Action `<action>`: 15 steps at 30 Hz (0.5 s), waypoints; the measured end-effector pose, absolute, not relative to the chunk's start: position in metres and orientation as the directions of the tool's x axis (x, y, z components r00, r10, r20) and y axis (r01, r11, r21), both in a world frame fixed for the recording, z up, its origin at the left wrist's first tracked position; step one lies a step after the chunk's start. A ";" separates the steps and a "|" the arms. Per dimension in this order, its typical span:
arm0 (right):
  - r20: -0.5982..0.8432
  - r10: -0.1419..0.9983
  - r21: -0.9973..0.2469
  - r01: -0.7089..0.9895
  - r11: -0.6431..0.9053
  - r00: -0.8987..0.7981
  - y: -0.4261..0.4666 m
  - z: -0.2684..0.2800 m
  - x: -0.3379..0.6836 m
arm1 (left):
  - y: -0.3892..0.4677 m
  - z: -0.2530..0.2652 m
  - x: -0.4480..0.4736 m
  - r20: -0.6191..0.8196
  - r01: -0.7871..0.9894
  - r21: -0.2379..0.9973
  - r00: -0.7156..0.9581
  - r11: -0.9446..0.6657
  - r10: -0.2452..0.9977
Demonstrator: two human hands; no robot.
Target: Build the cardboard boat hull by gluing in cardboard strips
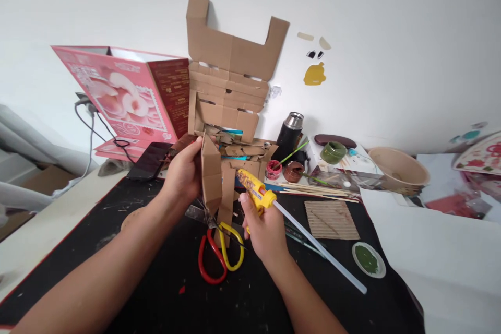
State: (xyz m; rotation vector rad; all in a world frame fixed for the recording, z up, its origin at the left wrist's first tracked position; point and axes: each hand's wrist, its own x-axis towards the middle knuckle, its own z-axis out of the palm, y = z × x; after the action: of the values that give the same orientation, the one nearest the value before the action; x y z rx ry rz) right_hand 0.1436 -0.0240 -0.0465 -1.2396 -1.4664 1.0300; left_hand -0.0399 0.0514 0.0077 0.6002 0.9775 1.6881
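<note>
My left hand (pixel 183 169) is closed on a folded cardboard piece (pixel 211 175), which stands upright in front of me. In my right hand (pixel 268 229) is a yellow glue gun (pixel 253 188), its nozzle pointing toward the cardboard without a visible touch. A long translucent glue stick (pixel 324 248) sticks out of its back end. Below the two hands lie scissors (pixel 221 250) with one red and one yellow handle loop. Their blades are partly hidden beneath the cardboard. A flat cardboard strip (pixel 227 193) lies just behind the held piece.
A large cut cardboard sheet (pixel 230 57) leans against the wall, beside a pink box (pixel 129 94). Behind the work stand a black thermos (pixel 290 133) and paint jars (pixel 273 169). To the right are corrugated cardboard (pixel 332 220), wooden sticks (pixel 317 191) and a green paint dish (pixel 368 260).
</note>
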 end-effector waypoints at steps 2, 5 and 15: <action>0.048 0.995 -0.993 0.106 0.057 -0.090 -0.023 -0.045 0.143 | 0.051 0.002 -0.032 -0.101 -0.542 0.830 -0.380 -0.133 0.920; -0.025 0.993 -1.000 -0.016 -0.026 -0.112 -0.022 -0.044 0.141 | 0.049 -0.006 -0.021 -0.142 -0.591 0.788 -0.446 -0.172 0.884; -0.058 0.998 -0.996 -0.076 -0.056 0.023 -0.015 -0.049 0.138 | 0.038 -0.032 0.002 -0.397 -0.626 0.752 -0.178 0.208 0.900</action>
State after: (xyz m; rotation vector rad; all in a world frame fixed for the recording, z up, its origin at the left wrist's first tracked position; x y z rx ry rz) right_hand 0.1384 -0.0147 -0.0493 -1.2070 -1.1075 1.2665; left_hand 0.0017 0.0376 -0.0317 0.3402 1.0641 1.4039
